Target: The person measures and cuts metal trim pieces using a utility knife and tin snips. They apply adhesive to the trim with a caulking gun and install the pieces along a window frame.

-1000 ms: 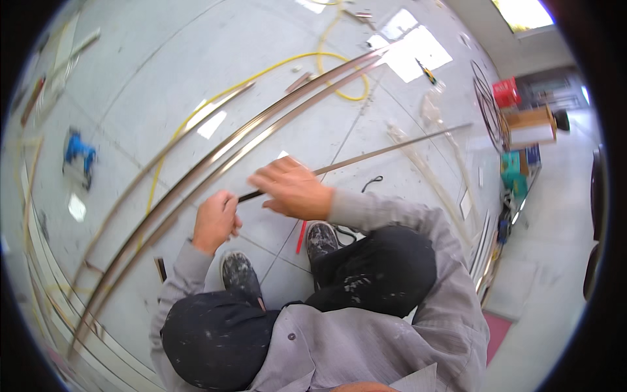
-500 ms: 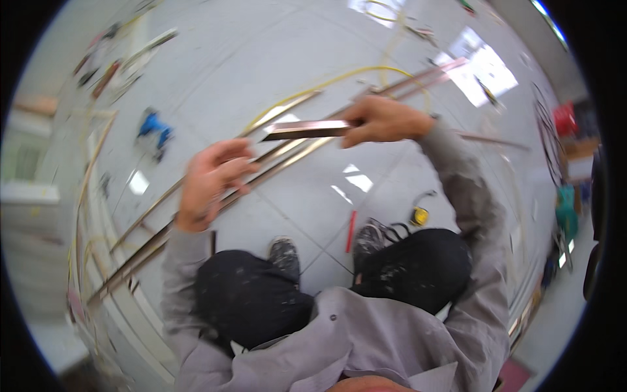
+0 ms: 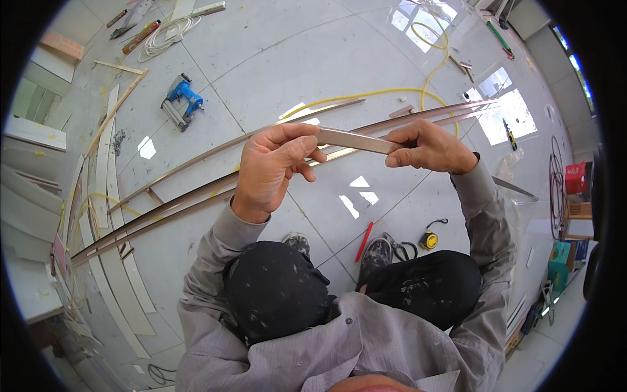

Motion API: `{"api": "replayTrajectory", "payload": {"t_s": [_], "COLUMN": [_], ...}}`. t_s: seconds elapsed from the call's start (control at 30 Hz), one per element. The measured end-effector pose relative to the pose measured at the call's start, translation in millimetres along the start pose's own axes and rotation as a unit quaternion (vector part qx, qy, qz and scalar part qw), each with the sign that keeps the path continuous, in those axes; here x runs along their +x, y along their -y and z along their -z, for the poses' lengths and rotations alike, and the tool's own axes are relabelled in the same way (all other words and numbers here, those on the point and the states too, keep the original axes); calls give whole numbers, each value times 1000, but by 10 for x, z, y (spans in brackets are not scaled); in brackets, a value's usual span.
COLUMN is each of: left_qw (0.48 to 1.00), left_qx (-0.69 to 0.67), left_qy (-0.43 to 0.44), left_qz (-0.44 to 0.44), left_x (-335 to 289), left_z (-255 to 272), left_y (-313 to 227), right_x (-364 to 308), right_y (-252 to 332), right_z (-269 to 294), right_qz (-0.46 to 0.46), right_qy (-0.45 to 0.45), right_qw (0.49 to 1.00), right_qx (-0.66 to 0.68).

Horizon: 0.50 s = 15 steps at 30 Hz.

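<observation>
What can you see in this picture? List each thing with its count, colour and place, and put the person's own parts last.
Short strip: one, pale metallic, held level between both hands.
Long trim strips: several, brownish metallic, on the floor under the hands.
Hose: one, yellow, floor, upper right.
Power tool: one, blue, floor, upper left.
Tape measure: one, yellow and black, by the right shoe.
Pencil: one, red, between the shoes.
White boards: several, floor, left.
Left hand: pinches the strip's left end.
Right hand: pinches its right end.
</observation>
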<state>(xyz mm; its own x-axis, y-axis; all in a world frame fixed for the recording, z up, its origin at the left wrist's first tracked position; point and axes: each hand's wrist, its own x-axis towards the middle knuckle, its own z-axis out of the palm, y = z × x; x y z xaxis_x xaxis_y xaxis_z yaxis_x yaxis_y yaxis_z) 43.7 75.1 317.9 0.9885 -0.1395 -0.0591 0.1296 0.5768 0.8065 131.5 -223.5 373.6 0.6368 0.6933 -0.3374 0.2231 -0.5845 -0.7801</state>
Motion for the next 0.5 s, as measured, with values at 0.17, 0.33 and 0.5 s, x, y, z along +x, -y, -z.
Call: {"api": "replayTrajectory", "payload": {"t_s": [0.17,0.33,0.5], "left_qw": [1000,999,1000], "left_qx": [-21,-28,-13], "left_qy": [2,6,18], "left_qz": [16,16,5], "left_x": [-7,6,5], "left_z": [68,98,119], "left_y": [38,70,73], "right_x": [45,84,32], "right_y": [-32,-100,-97], "right_z": [-6,35,24], "right_qz": [-27,-44,-27], "right_qy": [20,62,37], "right_qw": [999,997,999], "right_qx": [14,-15,-23]}}
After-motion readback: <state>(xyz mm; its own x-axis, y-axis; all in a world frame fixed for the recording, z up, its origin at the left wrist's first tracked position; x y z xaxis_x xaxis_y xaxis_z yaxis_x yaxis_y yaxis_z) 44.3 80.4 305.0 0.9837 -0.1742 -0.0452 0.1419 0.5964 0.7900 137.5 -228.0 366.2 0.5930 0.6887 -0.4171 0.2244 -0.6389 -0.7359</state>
